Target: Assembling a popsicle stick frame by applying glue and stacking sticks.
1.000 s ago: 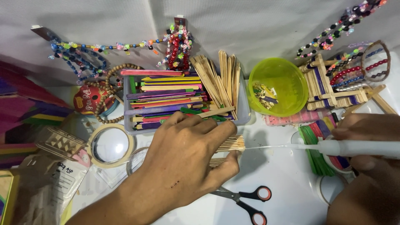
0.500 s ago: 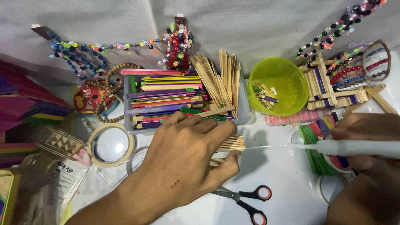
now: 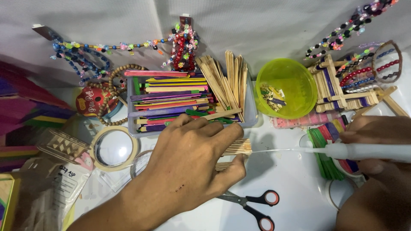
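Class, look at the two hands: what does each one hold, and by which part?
The left hand presses down a small panel of plain wooden craft sticks, thumb at its near edge. The right hand grips a white glue stick along its shaft, its thin tip toward the panel.

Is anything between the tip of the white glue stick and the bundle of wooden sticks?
Nothing visible. The glue stick in the right hand trails a thin strand straight to the wooden sticks under the left hand.
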